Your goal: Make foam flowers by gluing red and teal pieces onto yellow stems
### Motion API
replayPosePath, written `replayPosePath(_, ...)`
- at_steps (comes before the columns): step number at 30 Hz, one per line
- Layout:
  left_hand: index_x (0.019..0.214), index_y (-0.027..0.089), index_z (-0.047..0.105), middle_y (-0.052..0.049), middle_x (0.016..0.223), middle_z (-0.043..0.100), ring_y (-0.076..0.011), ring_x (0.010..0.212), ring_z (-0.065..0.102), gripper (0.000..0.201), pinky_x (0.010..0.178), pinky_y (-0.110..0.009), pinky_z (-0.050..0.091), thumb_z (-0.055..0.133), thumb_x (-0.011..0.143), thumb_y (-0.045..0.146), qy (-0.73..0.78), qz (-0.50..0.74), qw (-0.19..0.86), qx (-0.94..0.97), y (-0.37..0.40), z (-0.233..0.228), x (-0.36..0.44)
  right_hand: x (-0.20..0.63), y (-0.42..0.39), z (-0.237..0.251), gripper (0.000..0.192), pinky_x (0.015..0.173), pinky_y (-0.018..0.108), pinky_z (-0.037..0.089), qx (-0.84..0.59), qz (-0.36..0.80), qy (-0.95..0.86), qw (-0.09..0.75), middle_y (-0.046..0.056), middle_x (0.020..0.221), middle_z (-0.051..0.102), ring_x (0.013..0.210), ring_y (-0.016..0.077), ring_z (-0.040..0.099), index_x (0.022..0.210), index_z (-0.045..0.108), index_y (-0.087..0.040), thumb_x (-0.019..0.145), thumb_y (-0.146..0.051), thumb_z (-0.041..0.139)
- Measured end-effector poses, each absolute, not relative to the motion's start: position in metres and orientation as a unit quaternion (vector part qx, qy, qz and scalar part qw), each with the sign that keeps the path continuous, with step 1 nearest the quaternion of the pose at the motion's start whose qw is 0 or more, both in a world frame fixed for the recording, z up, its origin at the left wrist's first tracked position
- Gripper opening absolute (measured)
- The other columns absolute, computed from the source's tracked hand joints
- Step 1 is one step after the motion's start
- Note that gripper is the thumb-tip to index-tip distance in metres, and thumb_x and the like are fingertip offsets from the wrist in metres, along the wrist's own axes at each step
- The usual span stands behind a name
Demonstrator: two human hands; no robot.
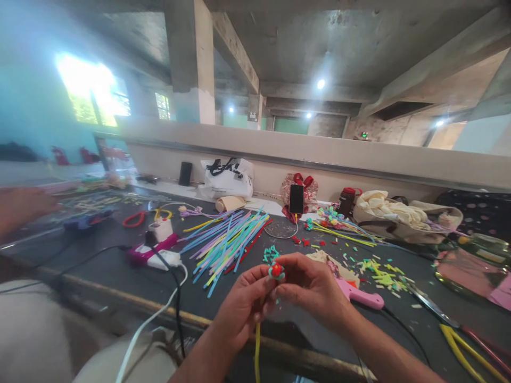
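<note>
A small flower (276, 270), with a red middle and mint-green petals, is held upright between my two hands above the table's front edge. A yellow stem (257, 351) hangs below it. My left hand (246, 300) is closed, its thumb and fingers pinching the flower's base and stem. From the other side, my right hand (313, 284) pinches the petals with thumb and forefinger. Just beyond the fingers lie short mint-green pieces (270, 254). Next to my right hand is a pink glue gun (365, 298), partly hidden behind the hand.
Long coloured pipe cleaners (231, 239) lie spread left of centre. Yellow-green snippets (379, 274), scissors (433, 308) and a jar (471, 266) are on the right. A purple-and-white power strip (154, 252) trails cables at left. A phone (296, 199) stands behind. Another person's hand (27, 210) is far left.
</note>
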State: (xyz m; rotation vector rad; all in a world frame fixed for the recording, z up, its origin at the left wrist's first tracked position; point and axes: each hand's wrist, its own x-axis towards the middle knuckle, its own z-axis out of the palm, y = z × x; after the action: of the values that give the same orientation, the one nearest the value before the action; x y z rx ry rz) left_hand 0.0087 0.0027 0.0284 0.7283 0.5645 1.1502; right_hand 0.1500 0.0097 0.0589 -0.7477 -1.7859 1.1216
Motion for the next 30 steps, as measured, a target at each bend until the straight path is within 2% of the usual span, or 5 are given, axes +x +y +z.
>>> replayPosePath(5,0.066,0.013,0.059,0.005,0.048,0.050,0.0003,0.034,0.036,0.018,0.033,-0.011,0.023,0.069,0.059,0.026,0.297,0.517,0.714,0.366,0.003,0.032,0.007,0.150,0.011,0.060,0.027,0.058,0.022,0.042,-0.334,0.411,-0.746,0.404,-0.001,0.075,0.058,0.064,0.0109,0.052,0.091,0.057,-0.018,0.065,-0.018,0.063)
replayPosePath(11,0.064,0.015,0.057,0.007,0.042,0.047,-0.0026,0.034,0.036,0.015,0.033,-0.013,0.024,0.066,0.061,0.026,0.339,0.509,0.650,0.451,0.002,0.034,0.004,0.153,0.014,0.060,0.017,0.047,0.018,0.036,-0.379,0.349,-0.764,0.389,-0.004,0.062,0.054,0.053,0.0074,0.045,0.083,0.059,-0.016,0.066,-0.019,0.061)
replayPosePath(19,0.059,0.015,0.058,0.007,0.042,0.046,-0.0041,0.036,0.036,0.009,0.035,-0.015,0.028,0.064,0.060,0.021,0.414,0.536,0.542,0.497,-0.001,0.039,0.006,0.154,0.012,0.061,0.011,0.049,0.018,0.038,-0.372,0.303,-0.779,0.403,-0.003,0.064,0.052,0.055,0.0078,0.048,0.077,0.058,-0.017,0.067,-0.016,0.059)
replayPosePath(23,0.067,0.016,0.062,0.003,0.054,0.056,-0.0077,0.047,0.045,0.008,0.046,-0.017,0.036,0.063,0.062,0.022,0.409,0.546,0.484,0.549,0.000,0.037,0.004,0.155,0.012,0.058,0.011,0.049,0.018,0.038,-0.373,0.307,-0.777,0.404,-0.003,0.064,0.052,0.056,0.0080,0.049,0.078,0.057,-0.017,0.067,-0.014,0.057)
replayPosePath(30,0.069,0.016,0.066,0.001,0.056,0.057,-0.0107,0.051,0.046,0.011,0.049,-0.019,0.036,0.057,0.067,0.022,0.422,0.496,0.444,0.615,0.001,0.038,-0.001,0.157,0.011,0.053,0.025,0.053,0.020,0.040,-0.383,0.293,-0.784,0.391,-0.002,0.069,0.056,0.059,0.0093,0.050,0.088,0.057,-0.018,0.064,-0.011,0.057)
